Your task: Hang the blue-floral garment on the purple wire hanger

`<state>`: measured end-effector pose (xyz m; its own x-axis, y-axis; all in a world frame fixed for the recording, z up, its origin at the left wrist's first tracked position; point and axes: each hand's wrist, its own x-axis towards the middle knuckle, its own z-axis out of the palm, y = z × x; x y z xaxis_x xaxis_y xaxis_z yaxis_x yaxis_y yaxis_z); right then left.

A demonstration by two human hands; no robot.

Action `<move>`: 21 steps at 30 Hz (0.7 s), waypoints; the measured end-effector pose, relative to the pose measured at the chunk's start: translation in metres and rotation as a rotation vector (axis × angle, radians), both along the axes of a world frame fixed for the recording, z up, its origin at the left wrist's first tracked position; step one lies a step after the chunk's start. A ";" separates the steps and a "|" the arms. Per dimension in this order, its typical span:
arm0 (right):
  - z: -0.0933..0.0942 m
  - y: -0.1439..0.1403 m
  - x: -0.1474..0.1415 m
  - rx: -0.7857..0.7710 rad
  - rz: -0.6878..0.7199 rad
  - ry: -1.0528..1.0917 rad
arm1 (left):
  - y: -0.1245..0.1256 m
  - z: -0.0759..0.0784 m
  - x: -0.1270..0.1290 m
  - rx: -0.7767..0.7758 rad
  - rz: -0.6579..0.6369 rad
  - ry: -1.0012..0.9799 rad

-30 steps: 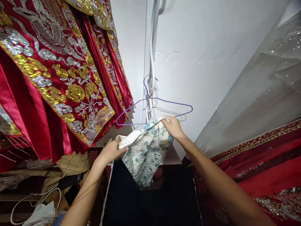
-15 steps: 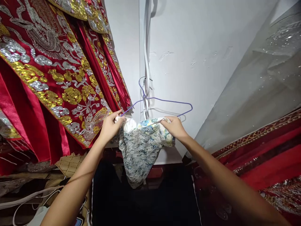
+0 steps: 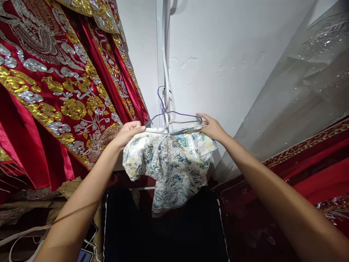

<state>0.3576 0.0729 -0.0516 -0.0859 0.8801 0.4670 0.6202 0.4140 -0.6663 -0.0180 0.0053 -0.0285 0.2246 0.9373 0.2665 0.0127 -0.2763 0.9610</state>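
Note:
A small white top with a blue-green floral print (image 3: 171, 163) hangs spread over a purple wire hanger (image 3: 174, 113), whose hook sits on a fitting on the white wall (image 3: 218, 43). My left hand (image 3: 128, 133) grips the top's left shoulder at the hanger's left end. My right hand (image 3: 211, 127) holds the right shoulder against the hanger's right end. The lower part of the top hangs down in front of a dark cloth.
Red robes with gold and silver embroidery (image 3: 54, 91) hang close on the left. A clear plastic cover (image 3: 300, 94) over red fabric (image 3: 313, 174) fills the right. A white cable (image 3: 165, 54) runs down the wall. A phone (image 3: 84, 254) and cords lie low on the left.
Both hands lifted the bunched top and drew it apart over the hanger. It now hangs spread out on the wire, and the hanger's ends are covered.

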 end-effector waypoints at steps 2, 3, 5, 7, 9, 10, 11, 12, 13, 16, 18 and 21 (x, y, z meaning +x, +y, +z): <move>0.007 0.004 -0.001 -0.038 -0.028 -0.028 | 0.003 0.002 -0.005 -0.025 0.022 -0.012; 0.011 0.001 0.000 -0.064 -0.052 -0.034 | 0.005 0.004 -0.010 -0.035 0.039 -0.011; 0.023 -0.008 0.011 -0.124 -0.079 -0.034 | 0.008 0.010 -0.022 -0.030 0.075 0.017; 0.035 -0.020 0.028 -0.275 0.013 0.010 | 0.010 0.015 -0.034 0.026 0.096 0.108; 0.042 -0.029 0.042 -0.466 0.130 0.143 | 0.013 0.018 -0.039 0.125 0.123 0.225; 0.043 -0.033 0.044 -0.546 0.180 0.246 | 0.015 0.018 -0.039 0.175 0.144 0.277; 0.043 -0.036 0.040 -0.605 0.228 0.361 | 0.018 0.017 -0.036 0.218 0.168 0.320; 0.041 -0.038 0.032 -0.643 0.272 0.464 | 0.021 0.015 -0.032 0.253 0.202 0.349; 0.038 -0.041 0.018 -0.667 0.329 0.551 | 0.024 0.013 -0.027 0.283 0.241 0.363; 0.027 -0.048 -0.031 -0.690 0.480 0.669 | 0.031 0.006 -0.011 0.353 0.346 0.341; 0.023 -0.053 -0.054 -0.632 0.491 0.692 | 0.030 0.002 -0.003 0.401 0.376 0.312; 0.028 -0.057 -0.062 -0.655 0.542 0.650 | 0.022 0.001 0.002 0.442 0.366 0.345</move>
<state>0.2951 0.0162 -0.0234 -0.4452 0.8953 0.0141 -0.0928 -0.0304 -0.9952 -0.0160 0.0275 -0.0278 0.0538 0.7882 0.6130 0.4665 -0.5627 0.6825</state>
